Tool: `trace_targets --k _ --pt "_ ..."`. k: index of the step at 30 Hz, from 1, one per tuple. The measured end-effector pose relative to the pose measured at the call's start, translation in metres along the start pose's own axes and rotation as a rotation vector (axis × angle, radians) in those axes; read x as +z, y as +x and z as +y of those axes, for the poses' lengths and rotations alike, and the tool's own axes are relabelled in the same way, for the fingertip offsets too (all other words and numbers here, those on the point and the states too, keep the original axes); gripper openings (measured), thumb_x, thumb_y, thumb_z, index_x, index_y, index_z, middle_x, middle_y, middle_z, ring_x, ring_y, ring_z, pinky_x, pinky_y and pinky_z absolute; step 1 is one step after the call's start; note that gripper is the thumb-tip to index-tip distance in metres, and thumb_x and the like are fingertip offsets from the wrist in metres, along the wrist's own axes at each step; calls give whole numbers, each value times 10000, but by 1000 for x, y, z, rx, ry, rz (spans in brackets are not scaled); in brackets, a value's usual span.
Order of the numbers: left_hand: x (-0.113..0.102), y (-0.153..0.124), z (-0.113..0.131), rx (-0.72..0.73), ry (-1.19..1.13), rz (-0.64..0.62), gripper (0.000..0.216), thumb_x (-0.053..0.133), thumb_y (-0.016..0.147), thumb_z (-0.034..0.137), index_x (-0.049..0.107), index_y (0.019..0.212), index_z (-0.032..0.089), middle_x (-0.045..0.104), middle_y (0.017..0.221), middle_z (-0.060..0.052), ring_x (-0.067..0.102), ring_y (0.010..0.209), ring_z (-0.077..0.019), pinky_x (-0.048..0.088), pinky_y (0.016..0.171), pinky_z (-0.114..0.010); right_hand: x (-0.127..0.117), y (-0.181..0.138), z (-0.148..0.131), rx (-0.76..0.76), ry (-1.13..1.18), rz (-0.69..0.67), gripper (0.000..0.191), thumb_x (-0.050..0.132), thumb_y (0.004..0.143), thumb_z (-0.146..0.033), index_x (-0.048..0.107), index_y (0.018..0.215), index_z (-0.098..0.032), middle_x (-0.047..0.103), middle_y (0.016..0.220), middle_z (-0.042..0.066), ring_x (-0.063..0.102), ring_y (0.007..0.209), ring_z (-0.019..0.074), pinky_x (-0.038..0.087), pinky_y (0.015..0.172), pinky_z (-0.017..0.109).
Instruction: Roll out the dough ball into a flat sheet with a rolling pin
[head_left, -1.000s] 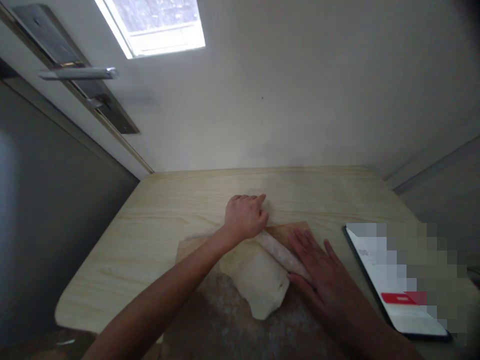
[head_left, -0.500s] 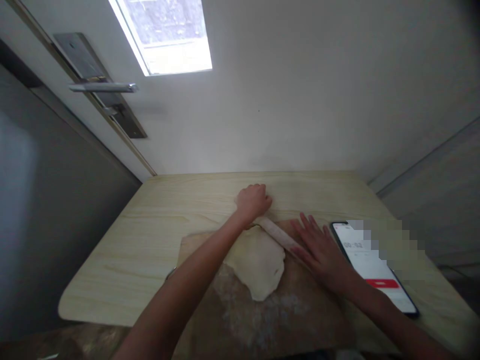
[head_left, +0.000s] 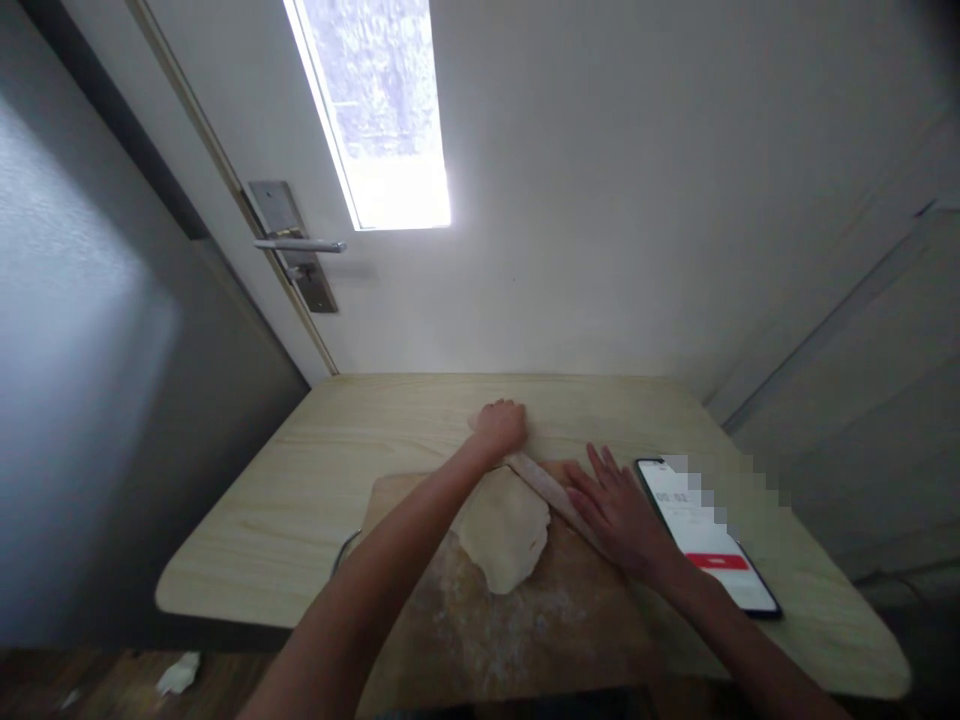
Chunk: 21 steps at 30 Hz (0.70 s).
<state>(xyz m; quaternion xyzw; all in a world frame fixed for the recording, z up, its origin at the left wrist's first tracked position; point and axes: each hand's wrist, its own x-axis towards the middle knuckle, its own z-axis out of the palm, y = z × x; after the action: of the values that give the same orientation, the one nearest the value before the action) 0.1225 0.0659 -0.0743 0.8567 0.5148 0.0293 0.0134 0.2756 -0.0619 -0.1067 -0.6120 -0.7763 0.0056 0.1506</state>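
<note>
A floured rolling pin (head_left: 543, 484) lies slantwise along the far right edge of a flat, uneven round of dough (head_left: 504, 535). My left hand (head_left: 502, 427) is closed around the pin's far end, its forearm crossing over the left side of the board. On the near end of the pin rests my right hand (head_left: 611, 508), palm down with fingers stretched out. Under the dough is a wooden board (head_left: 540, 650) dusted with flour. The pin's near tip is partly hidden by my right hand.
A phone (head_left: 709, 535) with a lit timer screen lies right of the board on the pale wooden table (head_left: 255, 530). Behind the table stands a white door with a metal handle (head_left: 300, 245). A whitish scrap (head_left: 178, 674) is on the floor at left.
The camera view has tilted up and shifted, so the table sits lower and more floor shows. Both hands stay on the rolling pin at the dough's far right edge.
</note>
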Motion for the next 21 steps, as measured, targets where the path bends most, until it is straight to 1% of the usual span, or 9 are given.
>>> trace_targets --k 2,5,8,11,13,15,17,19,21 --pt "-4 -9 -3 28 2 -4 245 413 735 208 549 930 149 586 967 -88 530 924 -189 403 789 -313 -4 -3 -9 -27 9 -28 487 238 822 -458 456 1154 -178 278 1317 142 110 1224 250 243 929 479" --pt "-9 -28 -10 56 4 0 293 403 747 220 515 1010 156 547 1070 -86 488 1003 -178 344 869 -329 -10 -9 -25 -65 17 -55 475 233 826 -446 466 1142 -178 279 1319 130 122 1225 242 248 936 471" --pt "-13 -51 -20 84 4 -1 317 361 776 241 487 1057 166 510 1136 -80 464 1038 -167 299 911 -343 -12 -16 -41 -130 1 -2 496 260 822 -440 410 1190 -142 294 1313 126 132 1227 224 259 951 436" --pt "-15 -76 -28 136 8 -2 328 280 810 227 487 1057 170 556 1071 -62 487 1002 -152 262 934 -363 -10 -25 -53 -223 -28 59 543 313 802 -451 384 1205 -93 314 1301 131 166 1222 224 279 956 404" --pt "-15 -88 -31 146 20 -4 343 259 815 224 479 1072 164 581 1024 -57 494 985 -155 248 940 -371 -8 -30 -58 -260 -42 85 561 352 784 -457 378 1208 -91 329 1293 130 213 1209 230 300 947 402" --pt "-14 -94 -30 120 43 8 357 262 814 236 455 1106 161 576 1037 -57 474 1011 -171 236 944 -375 -5 -32 -60 -262 -46 110 548 383 776 -440 374 1211 -106 359 1275 124 278 1183 232 326 930 404" --pt "-13 -95 -26 81 65 42 374 268 812 251 426 1142 174 557 1074 -51 433 1059 -193 219 951 -387 -2 -32 -59 -245 -45 127 508 390 782 -402 385 1203 -117 399 1249 118 340 1149 225 349 912 397" --pt "-12 -92 -22 58 74 69 393 276 808 264 389 1178 195 535 1111 -42 390 1101 -208 208 953 -403 0 -30 -55 -224 -44 122 476 377 792 -384 402 1190 -123 428 1227 113 373 1127 218 357 904 390" --pt "-12 -86 -18 61 72 60 414 282 803 273 350 1207 212 508 1147 -37 356 1129 -213 212 949 -412 0 -26 -50 -203 -43 99 473 359 798 -392 409 1186 -126 436 1220 111 373 1127 215 352 906 391"
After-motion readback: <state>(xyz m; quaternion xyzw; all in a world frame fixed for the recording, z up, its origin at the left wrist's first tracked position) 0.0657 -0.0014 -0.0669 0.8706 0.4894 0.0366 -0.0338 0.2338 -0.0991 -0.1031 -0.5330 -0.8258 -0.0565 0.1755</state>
